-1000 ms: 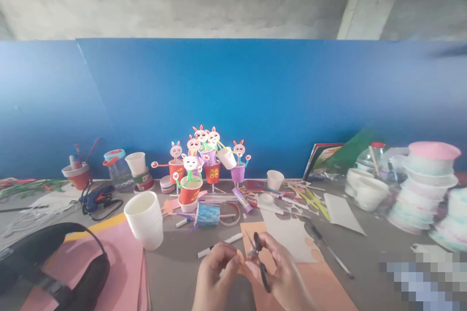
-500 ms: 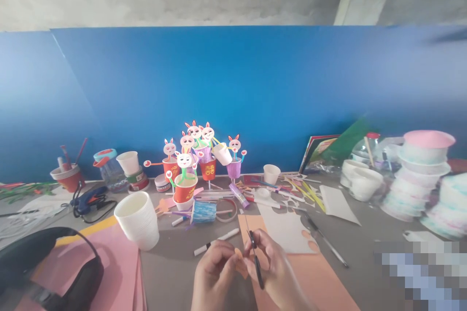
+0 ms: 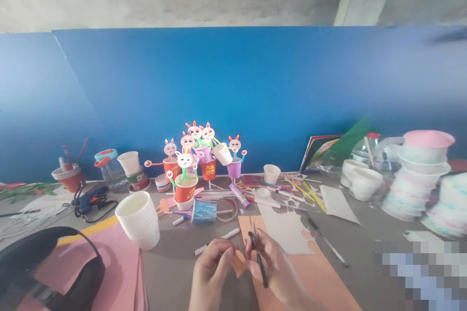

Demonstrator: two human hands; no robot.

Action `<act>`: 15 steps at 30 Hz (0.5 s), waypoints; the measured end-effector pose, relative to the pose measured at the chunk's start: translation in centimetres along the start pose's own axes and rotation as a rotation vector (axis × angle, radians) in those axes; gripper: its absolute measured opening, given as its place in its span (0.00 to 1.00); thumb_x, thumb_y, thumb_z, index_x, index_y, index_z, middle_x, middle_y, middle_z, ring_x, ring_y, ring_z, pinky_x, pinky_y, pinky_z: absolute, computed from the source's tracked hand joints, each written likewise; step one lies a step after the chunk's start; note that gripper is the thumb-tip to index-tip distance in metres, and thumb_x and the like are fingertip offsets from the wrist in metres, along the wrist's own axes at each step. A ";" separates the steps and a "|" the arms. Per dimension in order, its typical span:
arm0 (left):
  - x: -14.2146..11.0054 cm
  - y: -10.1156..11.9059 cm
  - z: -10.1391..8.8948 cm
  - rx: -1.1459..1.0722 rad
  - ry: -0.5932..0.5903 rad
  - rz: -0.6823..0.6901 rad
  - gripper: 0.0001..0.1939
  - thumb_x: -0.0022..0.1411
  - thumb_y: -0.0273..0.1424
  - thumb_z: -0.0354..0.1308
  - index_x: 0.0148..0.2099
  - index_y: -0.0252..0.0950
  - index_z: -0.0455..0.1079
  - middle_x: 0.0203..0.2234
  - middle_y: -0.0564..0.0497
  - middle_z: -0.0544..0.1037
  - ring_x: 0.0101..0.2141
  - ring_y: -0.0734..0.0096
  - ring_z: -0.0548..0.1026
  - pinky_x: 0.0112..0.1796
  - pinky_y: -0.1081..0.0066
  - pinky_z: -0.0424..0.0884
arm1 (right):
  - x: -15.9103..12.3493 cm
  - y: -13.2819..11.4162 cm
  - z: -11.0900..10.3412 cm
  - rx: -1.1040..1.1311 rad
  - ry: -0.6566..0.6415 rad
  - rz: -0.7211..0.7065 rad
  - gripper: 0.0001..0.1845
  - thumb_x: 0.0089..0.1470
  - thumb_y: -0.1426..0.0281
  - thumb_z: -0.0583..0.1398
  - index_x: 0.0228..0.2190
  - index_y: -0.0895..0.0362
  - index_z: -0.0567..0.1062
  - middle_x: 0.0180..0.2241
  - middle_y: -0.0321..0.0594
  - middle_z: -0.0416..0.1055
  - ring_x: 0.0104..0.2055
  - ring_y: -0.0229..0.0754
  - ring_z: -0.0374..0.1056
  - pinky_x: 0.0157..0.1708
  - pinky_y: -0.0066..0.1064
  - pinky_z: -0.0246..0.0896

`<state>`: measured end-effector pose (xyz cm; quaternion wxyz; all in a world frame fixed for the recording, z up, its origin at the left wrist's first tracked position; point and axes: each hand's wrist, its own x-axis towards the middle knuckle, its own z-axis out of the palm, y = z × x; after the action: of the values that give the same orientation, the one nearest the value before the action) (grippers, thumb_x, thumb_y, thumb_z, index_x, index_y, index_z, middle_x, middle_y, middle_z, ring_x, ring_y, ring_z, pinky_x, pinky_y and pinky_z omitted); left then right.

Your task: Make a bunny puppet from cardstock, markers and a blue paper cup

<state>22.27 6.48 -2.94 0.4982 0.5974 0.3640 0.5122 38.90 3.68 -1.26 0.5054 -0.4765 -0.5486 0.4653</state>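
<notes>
Black headset (image 3: 91, 272): left of the cup stack and nearer, lying over pink paper sheets (image 3: 126, 248) on the counter (image 3: 171, 277).
Cup stack (image 3: 140, 223): nested white paper cups, leaning slightly.
Rabbit-faced cup figures (image 3: 185, 189): beyond the cup stack and to its right.
Left hand (image 3: 211, 267): right of the cup stack and nearer; its grip pinches the orange paper piece (image 3: 238, 264) between thumb and forefinger.
Risk: should the piece twist in that light pinch, the scissors (image 3: 261, 270) could stray over its drawn line; a hasty snip could nick a fingertip so close by.
Orange paper piece: right of the cup stack and nearer, small, thin, its lower end narrowing to a point, a curved line drawn on its face.
Right hand (image 3: 275, 265): farther right of the cup stack; its grip holds the scissors by their black handles, blades pointing away, fingertips at the piece's right edge.
Orange sheet (image 3: 306, 279): right of the cup stack, partly beneath the right hand.
</notes>
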 end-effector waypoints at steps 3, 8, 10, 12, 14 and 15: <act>0.1 0.1 -0.1 0.025 -0.013 0.009 0.15 0.62 0.43 0.61 0.33 0.38 0.79 0.30 0.47 0.78 0.35 0.62 0.76 0.38 0.72 0.72 | -0.1 -0.2 -0.1 -0.033 -0.032 0.011 0.10 0.43 0.78 0.59 0.28 0.53 0.64 0.28 0.31 0.64 0.33 0.39 0.63 0.33 0.28 0.59; 0.0 -1.5 0.3 -0.008 -0.035 0.047 0.13 0.62 0.42 0.61 0.34 0.37 0.77 0.31 0.48 0.77 0.32 0.66 0.75 0.31 0.74 0.71 | -0.2 -0.1 0.0 -0.040 -0.065 0.015 0.11 0.43 0.80 0.58 0.28 0.54 0.65 0.29 0.30 0.63 0.33 0.38 0.62 0.35 0.27 0.59; -0.1 -2.0 0.4 -0.020 -0.020 0.072 0.14 0.62 0.43 0.60 0.34 0.37 0.76 0.30 0.48 0.76 0.31 0.67 0.74 0.30 0.75 0.70 | -0.3 0.0 0.1 -0.018 -0.066 0.025 0.11 0.43 0.80 0.58 0.29 0.54 0.65 0.29 0.30 0.63 0.34 0.38 0.63 0.35 0.27 0.59; -0.1 -2.0 0.5 -0.026 -0.002 0.064 0.15 0.62 0.44 0.60 0.32 0.37 0.75 0.29 0.49 0.75 0.31 0.67 0.73 0.30 0.75 0.69 | -0.4 0.1 0.2 -0.007 -0.043 0.013 0.11 0.44 0.79 0.59 0.29 0.54 0.65 0.30 0.31 0.64 0.35 0.39 0.63 0.35 0.27 0.60; 0.0 -1.8 0.5 -0.042 0.012 0.022 0.16 0.60 0.45 0.61 0.32 0.36 0.75 0.28 0.49 0.74 0.30 0.68 0.72 0.30 0.75 0.69 | -0.4 0.0 0.3 -0.037 0.006 -0.019 0.10 0.45 0.78 0.59 0.30 0.53 0.65 0.30 0.31 0.64 0.36 0.40 0.64 0.36 0.27 0.61; 0.0 -1.6 0.4 -0.052 0.021 0.000 0.17 0.59 0.46 0.62 0.31 0.36 0.75 0.28 0.49 0.74 0.29 0.68 0.72 0.30 0.75 0.68 | -0.4 -0.1 0.3 -0.064 0.041 -0.039 0.10 0.45 0.77 0.60 0.30 0.53 0.66 0.30 0.32 0.65 0.36 0.40 0.65 0.37 0.28 0.61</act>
<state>22.81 6.80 -4.50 0.5095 0.5789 0.3559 0.5279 38.62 3.25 -1.19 0.5100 -0.4910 -0.5619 0.4278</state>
